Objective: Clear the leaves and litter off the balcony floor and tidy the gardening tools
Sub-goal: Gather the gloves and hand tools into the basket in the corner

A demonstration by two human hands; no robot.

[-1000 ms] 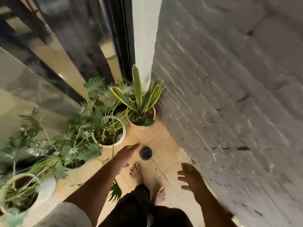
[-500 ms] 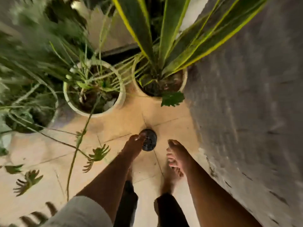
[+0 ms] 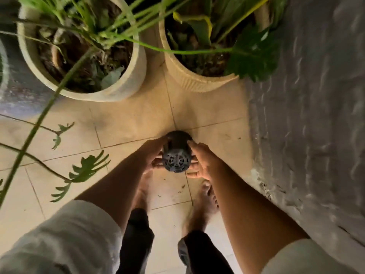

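Observation:
A small black plastic pot (image 3: pixel 177 153) with a perforated bottom is tipped so its base faces the camera, just above the beige tiled floor (image 3: pixel 128 123). My left hand (image 3: pixel 153 155) grips its left side and my right hand (image 3: pixel 203 161) grips its right side, fingers curled round it. My bare feet stand on the tiles below the pot. A few small dark bits of litter (image 3: pixel 181 187) lie on the tile near my feet.
Two large pale planters stand just beyond the pot: a round one (image 3: pixel 126 80) at left and a ribbed one (image 3: pixel 189 80) at right. Long green stems and split leaves (image 3: pixel 87 167) hang over the floor at left. A rough grey wall (image 3: pixel 308 115) runs along the right.
I have bent down much closer to the floor. Both hands reached the small black pot and took hold of it, tipping it off the tiles.

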